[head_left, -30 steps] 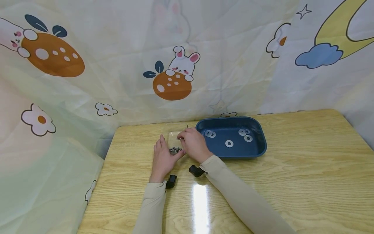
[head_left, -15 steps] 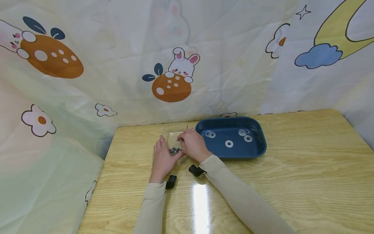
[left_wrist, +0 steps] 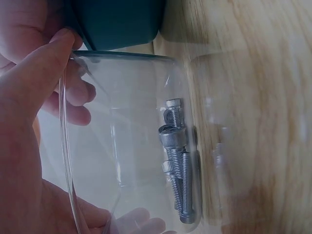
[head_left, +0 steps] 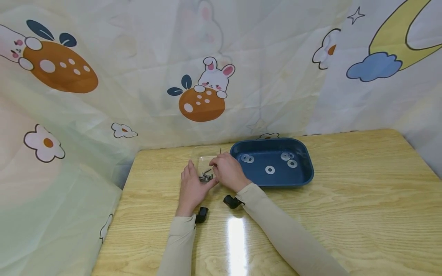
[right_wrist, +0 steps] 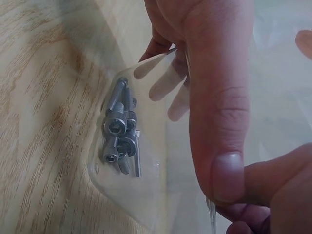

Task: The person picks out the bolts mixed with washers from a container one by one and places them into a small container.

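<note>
A clear plastic container (head_left: 204, 161) stands at the back left of the wooden table. Inside it several metal socket-head screws (left_wrist: 175, 156) lie in a pile at the bottom. My left hand (head_left: 193, 191) grips the container from the left, its thumb at the near rim (right_wrist: 211, 219) and its fingers showing through the far wall in the left wrist view. My right hand (head_left: 228, 171) reaches over the right side, fingertips (left_wrist: 80, 92) bent down above the screws, with nothing visible between them. Its palm is hidden.
To the right of the container stands a dark blue tray (head_left: 272, 183) with several flat washers (head_left: 270, 170) on its floor. Behind the table hangs a patterned cloth (head_left: 145, 96). Wooden tabletop (head_left: 345, 191) stretches out to the right.
A screw that my right fingers pinched above the container has dropped, and a screw now lies slanted on the pile. Both hands have stayed nearly in place.
</note>
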Demonstrator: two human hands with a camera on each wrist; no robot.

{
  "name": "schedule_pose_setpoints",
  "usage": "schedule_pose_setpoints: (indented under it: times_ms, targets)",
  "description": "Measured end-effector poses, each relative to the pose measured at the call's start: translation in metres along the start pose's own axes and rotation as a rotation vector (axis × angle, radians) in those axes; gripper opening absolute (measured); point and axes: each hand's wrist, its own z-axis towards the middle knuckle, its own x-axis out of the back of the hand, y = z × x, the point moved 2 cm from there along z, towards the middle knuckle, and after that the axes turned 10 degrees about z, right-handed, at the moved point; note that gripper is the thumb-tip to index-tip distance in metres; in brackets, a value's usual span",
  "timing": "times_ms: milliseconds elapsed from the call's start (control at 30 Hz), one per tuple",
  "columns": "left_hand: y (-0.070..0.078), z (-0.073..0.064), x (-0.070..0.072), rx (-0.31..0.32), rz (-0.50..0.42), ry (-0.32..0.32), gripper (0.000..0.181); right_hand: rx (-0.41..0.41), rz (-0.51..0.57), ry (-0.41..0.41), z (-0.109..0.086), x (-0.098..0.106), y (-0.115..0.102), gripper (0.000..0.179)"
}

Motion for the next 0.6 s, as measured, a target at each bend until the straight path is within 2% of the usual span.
schedule_pose_setpoints:
  times_ms: [267, 500, 600]
  targets:
    - [0.001, 0.002, 0.000, 0.009, 0.000, -0.006, 0.126, -0.007, 0.034, 0.046, -0.004, 0.008, -0.001, 0.014]
    - [0.002, 0.001, 0.000, 0.030, 0.011, -0.006, 0.128, 0.014, -0.011, 0.101, -0.012, 0.023, 0.002, 0.014]
    - [0.003, 0.000, 0.000, 0.036, -0.011, -0.006, 0.126, -0.008, -0.030, 0.143, -0.017, 0.032, 0.006, 0.013]
